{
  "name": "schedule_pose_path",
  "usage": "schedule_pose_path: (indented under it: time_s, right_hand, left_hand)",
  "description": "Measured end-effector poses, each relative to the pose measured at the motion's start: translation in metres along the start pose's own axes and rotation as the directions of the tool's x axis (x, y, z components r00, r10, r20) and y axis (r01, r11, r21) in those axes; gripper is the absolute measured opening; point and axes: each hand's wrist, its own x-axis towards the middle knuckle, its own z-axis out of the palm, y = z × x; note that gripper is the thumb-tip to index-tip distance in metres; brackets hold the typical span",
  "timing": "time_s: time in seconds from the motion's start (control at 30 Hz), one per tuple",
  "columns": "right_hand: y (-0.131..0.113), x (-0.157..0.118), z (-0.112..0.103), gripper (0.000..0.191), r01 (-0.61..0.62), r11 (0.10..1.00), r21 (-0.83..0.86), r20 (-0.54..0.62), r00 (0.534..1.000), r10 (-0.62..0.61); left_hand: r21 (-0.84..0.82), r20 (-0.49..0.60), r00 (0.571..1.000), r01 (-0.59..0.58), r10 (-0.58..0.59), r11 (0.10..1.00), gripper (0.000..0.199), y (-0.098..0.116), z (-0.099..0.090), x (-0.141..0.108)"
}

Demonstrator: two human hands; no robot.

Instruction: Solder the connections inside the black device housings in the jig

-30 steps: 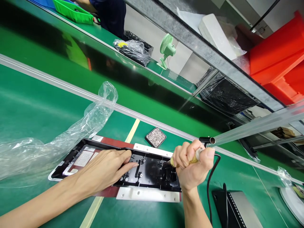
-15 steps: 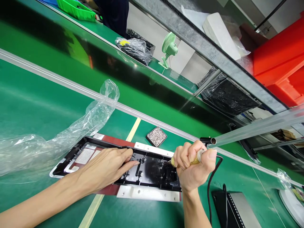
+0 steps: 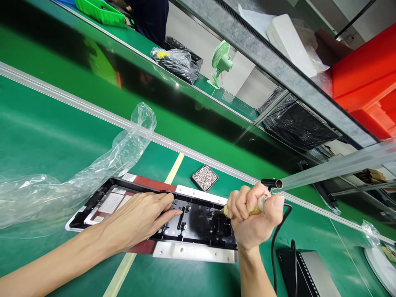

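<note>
Black casing [image 3: 198,225], lying on a red-brown board [image 3: 144,248] on the counter [image 3: 185,280], between white strips [image 3: 193,252]. Looks light, stiff, perhaps brittle inside; best held by the outer rim. With left grip [image 3: 139,218] laid across, clasping or merely pressing impossible to tell; with right grip [image 3: 255,218] closed around a yellow-handled tool [image 3: 227,211]. At the left end, printed white label [image 3: 110,204], too small to read.

One left hand [image 3: 145,212], one right hand [image 3: 255,218] around one yellow-handled tool [image 3: 256,209]; beneath that grip, one black casing [image 3: 198,222]; leftward, two white blocks [image 3: 204,253]; beyond, one dish [image 3: 205,177], one fan [image 3: 221,59].
</note>
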Motion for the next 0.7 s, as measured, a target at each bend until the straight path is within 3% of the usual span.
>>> schedule_pose_path:
  time_s: [0.17,0.43,0.7]
  right_hand:
    - [0.0006,-0.0002,0.0004,0.055,0.009,1.0,-0.006,0.0,1.0,-0.009]
    - [0.0006,-0.0005,0.0008,0.055,0.005,1.0,-0.004,-0.01,1.0,-0.006]
    - [0.0004,-0.0007,0.0011,0.055,0.017,1.0,-0.01,0.0,1.0,-0.017]
  left_hand:
    - [-0.028,-0.044,0.999,-0.013,0.012,1.0,0.039,-0.0002,0.0008,0.0008]
    - [0.018,0.009,1.0,-0.003,0.003,1.0,0.04,0.0004,0.0003,0.0003]
    - [0.025,-0.006,1.0,-0.016,0.016,1.0,0.039,-0.0004,0.0019,0.0004]
